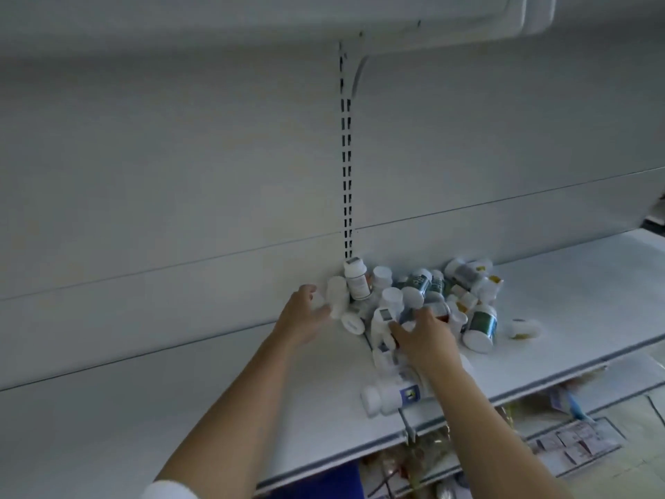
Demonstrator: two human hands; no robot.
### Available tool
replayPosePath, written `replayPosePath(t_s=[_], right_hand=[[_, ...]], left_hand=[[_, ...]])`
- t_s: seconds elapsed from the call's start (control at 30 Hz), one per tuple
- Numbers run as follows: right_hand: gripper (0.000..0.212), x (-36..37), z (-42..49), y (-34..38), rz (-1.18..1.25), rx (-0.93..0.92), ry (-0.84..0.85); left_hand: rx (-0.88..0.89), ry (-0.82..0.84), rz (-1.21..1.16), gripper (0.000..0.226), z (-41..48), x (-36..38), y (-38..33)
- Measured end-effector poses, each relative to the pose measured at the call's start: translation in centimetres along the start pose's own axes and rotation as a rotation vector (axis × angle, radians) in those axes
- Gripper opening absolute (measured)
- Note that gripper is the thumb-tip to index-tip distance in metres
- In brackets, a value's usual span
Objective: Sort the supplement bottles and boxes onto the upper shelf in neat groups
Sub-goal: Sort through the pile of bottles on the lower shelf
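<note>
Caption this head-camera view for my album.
Left hand and right hand reach into jumbled supplement bottles on a white shelf.

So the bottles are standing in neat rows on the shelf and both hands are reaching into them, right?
No. The head view shows the bottles heaped in a jumble on the shelf, many lying down. The left hand and right hand do reach into them.
</note>
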State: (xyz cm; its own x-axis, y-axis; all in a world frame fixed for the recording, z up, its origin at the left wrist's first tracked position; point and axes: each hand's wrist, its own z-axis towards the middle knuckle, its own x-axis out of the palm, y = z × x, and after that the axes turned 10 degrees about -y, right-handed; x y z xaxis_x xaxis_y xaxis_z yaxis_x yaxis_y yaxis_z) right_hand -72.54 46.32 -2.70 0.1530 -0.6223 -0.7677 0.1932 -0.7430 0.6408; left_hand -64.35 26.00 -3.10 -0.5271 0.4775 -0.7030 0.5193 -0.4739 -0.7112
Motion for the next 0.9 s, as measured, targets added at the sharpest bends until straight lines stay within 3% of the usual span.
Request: replayPosePath(t_s=[0.13, 0.23, 0.37, 0.5, 0.63, 0.77, 0.9], right_hand=[[0.036, 1.2, 1.2, -0.3, 0.089, 0.017, 0.002], [0.044, 1.8, 1.6, -0.2, 0.125, 0.007, 0.016], [0.053, 1.7, 1.5, 0.1, 0.247, 0.052, 0.023], [0.024, -0.2, -0.5, 1.0, 0.52, 0.028, 0.006], [0.004, -3.7, -4.2, 4.2, 0.951, 0.161, 0.18], [0.032, -8.5, -8.6, 8.0, 1.184, 0.129, 0.291], [0.017, -13.6, -13.2, 10.8, 1.191, 0.003, 0.306]], left_hand=[[-0.075, 0.02, -0.033, 0.064, 3.8, 3.2, -1.0], [-0.08, -0.031, -0.037, 0.073, 5.0, 4.7, -0.6], [-0.068, -0.147, -0.116, 0.062, 3.4, 4.0, -0.6], [-0.096, -0.276, -0.298, 0.054, 0.4, -0.1, -0.3], [-0.059, -0.236, -0.498, 0.059, -5.3, -6.0, -1.9], [0.026, -0.233, -0.58, 0.037, -11.7, -11.2, -5.1], [0.065, -0.269, -0.682, 0.046, -17.9, -16.3, -9.3]])
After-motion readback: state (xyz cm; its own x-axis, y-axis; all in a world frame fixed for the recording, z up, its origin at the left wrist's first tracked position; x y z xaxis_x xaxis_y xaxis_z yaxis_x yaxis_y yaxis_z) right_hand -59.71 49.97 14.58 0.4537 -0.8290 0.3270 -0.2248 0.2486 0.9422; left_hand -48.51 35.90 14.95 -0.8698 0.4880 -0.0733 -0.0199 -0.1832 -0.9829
